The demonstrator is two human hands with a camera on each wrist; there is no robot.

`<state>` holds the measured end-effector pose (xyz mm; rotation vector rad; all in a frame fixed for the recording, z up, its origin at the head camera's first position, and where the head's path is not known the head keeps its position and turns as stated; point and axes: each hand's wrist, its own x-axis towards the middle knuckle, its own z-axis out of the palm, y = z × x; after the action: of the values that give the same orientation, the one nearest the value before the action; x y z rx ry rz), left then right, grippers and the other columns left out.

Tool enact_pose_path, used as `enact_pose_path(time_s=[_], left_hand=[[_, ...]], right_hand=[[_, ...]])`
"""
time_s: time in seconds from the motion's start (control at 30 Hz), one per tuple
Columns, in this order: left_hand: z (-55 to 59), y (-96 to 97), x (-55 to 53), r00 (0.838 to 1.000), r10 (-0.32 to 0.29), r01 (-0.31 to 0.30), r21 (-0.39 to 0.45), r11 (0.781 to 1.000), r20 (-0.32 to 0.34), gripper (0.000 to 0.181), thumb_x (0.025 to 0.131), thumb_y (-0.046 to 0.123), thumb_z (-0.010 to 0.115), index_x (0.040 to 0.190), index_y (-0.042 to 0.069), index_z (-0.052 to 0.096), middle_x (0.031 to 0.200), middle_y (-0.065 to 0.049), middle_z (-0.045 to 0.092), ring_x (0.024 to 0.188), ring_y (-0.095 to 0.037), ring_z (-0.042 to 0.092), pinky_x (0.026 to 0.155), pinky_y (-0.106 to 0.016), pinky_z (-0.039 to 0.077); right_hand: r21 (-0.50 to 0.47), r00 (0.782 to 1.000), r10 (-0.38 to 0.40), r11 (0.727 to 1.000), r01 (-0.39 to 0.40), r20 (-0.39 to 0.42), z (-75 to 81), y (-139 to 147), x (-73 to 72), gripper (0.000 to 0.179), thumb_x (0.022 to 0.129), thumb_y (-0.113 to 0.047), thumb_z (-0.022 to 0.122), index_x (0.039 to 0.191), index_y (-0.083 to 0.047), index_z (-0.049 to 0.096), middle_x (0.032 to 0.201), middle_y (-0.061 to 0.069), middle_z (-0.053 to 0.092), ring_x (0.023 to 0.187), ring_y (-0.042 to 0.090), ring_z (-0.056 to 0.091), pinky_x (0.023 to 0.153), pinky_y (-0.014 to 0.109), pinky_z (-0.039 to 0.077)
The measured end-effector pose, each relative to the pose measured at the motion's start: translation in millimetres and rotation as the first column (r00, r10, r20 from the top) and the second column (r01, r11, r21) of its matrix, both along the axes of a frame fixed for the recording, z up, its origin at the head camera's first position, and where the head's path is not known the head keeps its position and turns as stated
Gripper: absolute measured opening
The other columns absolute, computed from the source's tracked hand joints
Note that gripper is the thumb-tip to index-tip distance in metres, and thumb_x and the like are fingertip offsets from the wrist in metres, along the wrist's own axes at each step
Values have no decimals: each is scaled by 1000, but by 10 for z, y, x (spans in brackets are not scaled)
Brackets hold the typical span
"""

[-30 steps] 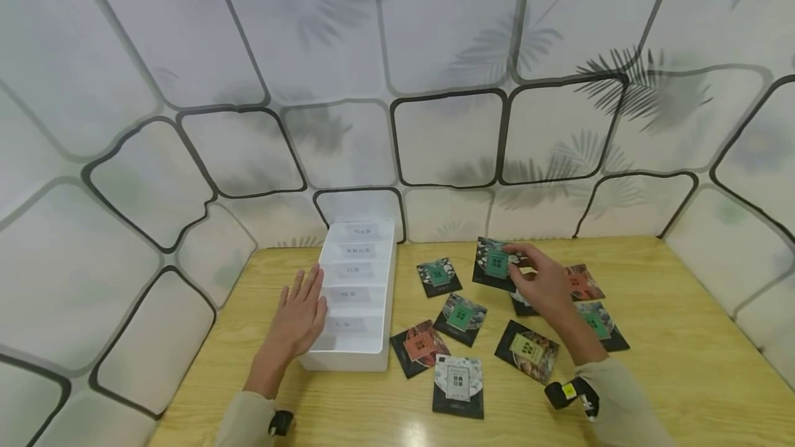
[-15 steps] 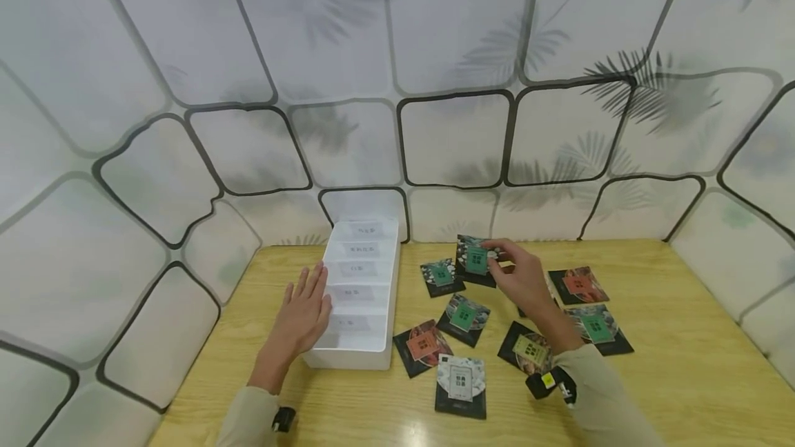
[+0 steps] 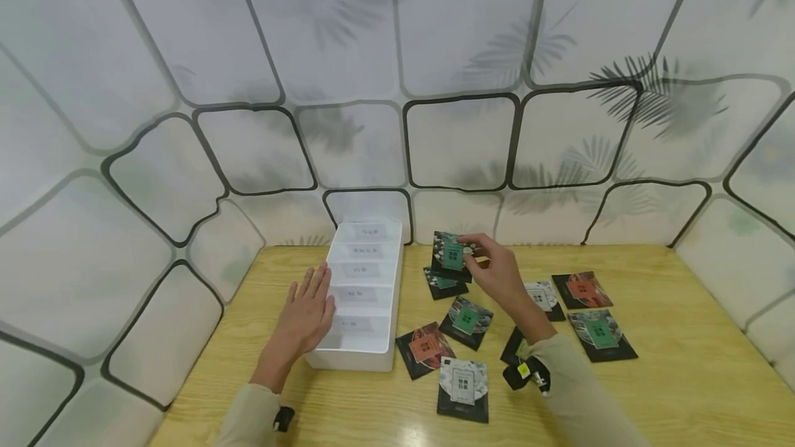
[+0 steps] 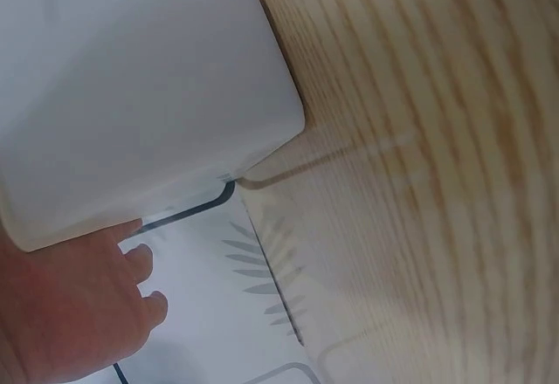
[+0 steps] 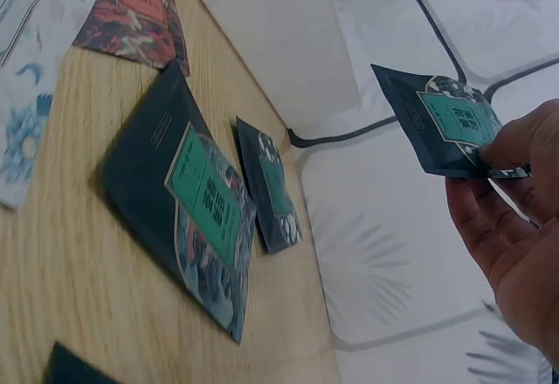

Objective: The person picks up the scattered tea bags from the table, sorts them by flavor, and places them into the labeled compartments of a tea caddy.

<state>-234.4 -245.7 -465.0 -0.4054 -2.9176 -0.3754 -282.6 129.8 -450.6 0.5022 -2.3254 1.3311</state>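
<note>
A black sachet with a green label point(image 5: 454, 120) is pinched between thumb and fingers of my right hand point(image 3: 497, 271), held above the table. In the head view it partly covers another green-labelled sachet point(image 3: 444, 287) lying beneath. My left hand point(image 3: 306, 312) rests with straight fingers along the left rim of a white divided box point(image 3: 394, 323), whose sloping compartments bear paper labels. The left wrist view has the box's outer wall point(image 4: 175, 96) beside the left hand point(image 4: 70, 314). Nearest below the right hand lies one more green-labelled sachet point(image 5: 205, 201).
Loose sachets lie about on the wooden table point(image 3: 671, 378): a red-labelled one point(image 3: 425, 349) and a white one point(image 3: 462, 388) near the box, another red one point(image 3: 582, 289) and a green one point(image 3: 601, 334) at right. A patterned wall point(image 3: 459, 143) stands behind.
My right hand has carried the green-labelled sachet leftwards toward the box, over another sachet. The left hand stays at the box's rim. The view has shifted slightly.
</note>
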Motion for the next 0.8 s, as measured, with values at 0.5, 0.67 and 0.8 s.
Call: enact_pose_path(time_s=[0.5,0.67,0.8], left_hand=[[-34,-18,-29,1000,-9,9,14,1000,-15,58,109,21,35,159,-7,27,168,-18,23,154,-43,15,120,-66,14],[-25,-12,-36,1000,-3,3,-3,1000,-2,58,110,21,35,160,-6,25,169,-17,20,155,-41,11,121,-64,13],[-38,-14,-28,1000,-7,7,4,1000,-1,58,109,21,34,160,-6,25,169,-18,20,155,-42,11,121,-65,13]], right_hand=[[-17,998,66,998,-65,7,89,-350,-153,26,102,-6,62,125,-15,70,122,5,71,100,23,71,76,41,59],[-22,997,75,997,-75,-5,125,-462,-227,25,101,-7,63,124,-14,71,120,5,72,100,22,71,77,42,60],[-33,996,92,995,-92,-13,150,-561,-298,24,100,-6,65,123,-14,71,119,4,72,100,21,71,80,40,60]])
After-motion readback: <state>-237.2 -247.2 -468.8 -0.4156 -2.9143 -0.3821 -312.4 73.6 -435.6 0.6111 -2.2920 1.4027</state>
